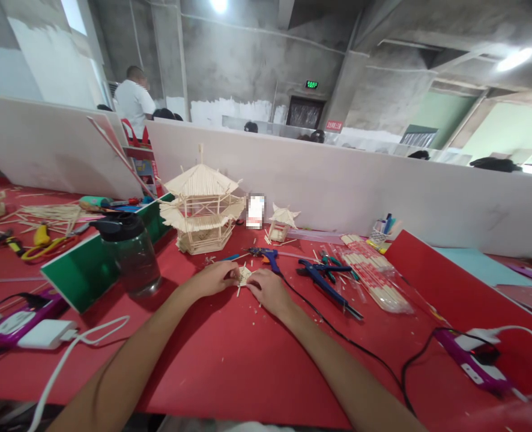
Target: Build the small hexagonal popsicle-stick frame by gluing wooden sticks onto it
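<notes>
My left hand (pixel 216 277) and my right hand (pixel 269 288) meet on the red table (pixel 230 366), fingers pinched from both sides on a small flat piece made of thin wooden sticks (pixel 244 276). Loose stick bits lie around it. Just behind the hands lies a blue glue gun (pixel 269 257) with a black cord running to the right. Farther back stands a two-tier wooden stick pavilion (pixel 202 210), with a much smaller stick model (pixel 281 223) to its right.
A dark water bottle (pixel 131 252) stands left of the hands beside a green divider (pixel 90 264). Pliers (pixel 326 273) and a bag of chopsticks (pixel 374 273) lie right. Power banks and cables sit at both front corners. A white partition runs behind; a person stands beyond it.
</notes>
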Available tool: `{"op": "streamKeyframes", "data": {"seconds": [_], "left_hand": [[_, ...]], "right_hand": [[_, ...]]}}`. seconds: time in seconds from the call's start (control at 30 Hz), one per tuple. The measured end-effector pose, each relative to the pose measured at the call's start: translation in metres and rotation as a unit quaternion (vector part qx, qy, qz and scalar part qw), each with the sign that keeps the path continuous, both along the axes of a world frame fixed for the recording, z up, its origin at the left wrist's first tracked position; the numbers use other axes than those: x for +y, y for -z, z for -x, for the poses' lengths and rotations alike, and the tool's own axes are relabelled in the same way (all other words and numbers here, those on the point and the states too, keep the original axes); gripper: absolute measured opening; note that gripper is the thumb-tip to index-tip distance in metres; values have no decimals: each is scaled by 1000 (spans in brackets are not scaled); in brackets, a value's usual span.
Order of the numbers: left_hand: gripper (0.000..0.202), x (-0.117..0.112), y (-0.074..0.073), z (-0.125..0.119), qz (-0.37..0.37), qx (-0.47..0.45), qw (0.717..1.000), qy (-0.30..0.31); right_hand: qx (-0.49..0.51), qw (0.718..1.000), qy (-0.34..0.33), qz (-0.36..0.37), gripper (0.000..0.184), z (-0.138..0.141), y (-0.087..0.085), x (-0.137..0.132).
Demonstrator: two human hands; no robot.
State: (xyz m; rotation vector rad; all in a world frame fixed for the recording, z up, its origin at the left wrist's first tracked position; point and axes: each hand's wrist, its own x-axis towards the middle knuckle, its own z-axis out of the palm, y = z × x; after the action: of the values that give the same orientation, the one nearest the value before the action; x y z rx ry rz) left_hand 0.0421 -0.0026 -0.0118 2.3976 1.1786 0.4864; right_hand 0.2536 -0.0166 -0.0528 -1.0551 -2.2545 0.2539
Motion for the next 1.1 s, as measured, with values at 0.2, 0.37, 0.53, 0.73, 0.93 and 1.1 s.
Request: {"op": "streamKeyframes", "data": {"seconds": [0.2, 0.37, 0.53, 0.73, 0.93, 1.1], "left_hand": [[9, -1, 1, 1, -17, 5, 1000, -6], [15, -6, 1, -7, -39, 35, 998, -45], [19, -11, 5, -21, -76, 87, 988, -103], [21, -11, 9, -25, -74, 92, 985, -129], [21, -10, 4, -29, -25, 80, 985, -149], [18, -7, 9, -27, -30, 55, 987, -147]], "right_hand": [[62, 998, 17, 16, 7, -2, -6, -3], [97, 994, 32, 44, 13, -9, -6, -2], [79, 995, 31, 57, 18, -11, -1, 0], [66, 994, 32, 80, 18, -9, -3, 0], [46, 996, 29, 77, 18, -10, -6, 0], [34, 996, 29, 71, 19, -11, -4, 1]]}}
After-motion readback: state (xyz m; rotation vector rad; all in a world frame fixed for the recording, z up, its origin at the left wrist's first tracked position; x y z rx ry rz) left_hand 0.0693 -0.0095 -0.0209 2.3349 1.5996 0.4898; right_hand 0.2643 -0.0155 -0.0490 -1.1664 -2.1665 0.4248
